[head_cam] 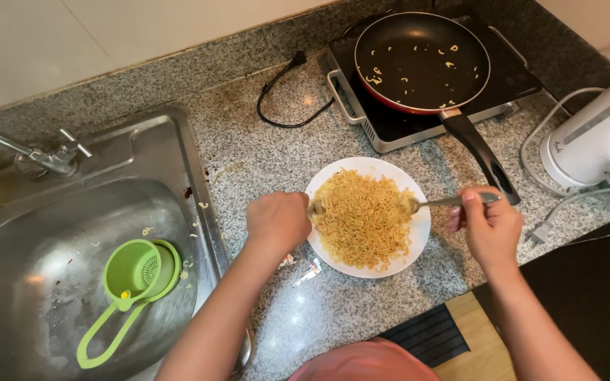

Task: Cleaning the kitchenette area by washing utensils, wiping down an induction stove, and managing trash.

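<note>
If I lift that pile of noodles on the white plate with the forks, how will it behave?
The noodles look tangled and floppy, so strands would likely droop and clump. Heaped near the plate rim, some may spill. The fork in the right hand probably grips only part.

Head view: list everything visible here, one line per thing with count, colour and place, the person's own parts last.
noodles: one heap, yellow, on the plate
plate: one, white, round, on the counter in front of the person
fork: one, metal, in the right hand, tines in the noodles
frying pan: one, red outside, black inside, a few noodle bits left, on the cooktop
cooktop: one, black and silver, at the back of the counter
strainer: one, green, long handle, in the sink
sink: one, steel, left side
tap: one, metal, behind the sink
white appliance: one, far right
counter: one, speckled grey
left hand: at the plate's left edge, closed on a utensil mostly hidden
right hand: holds the fork
</note>
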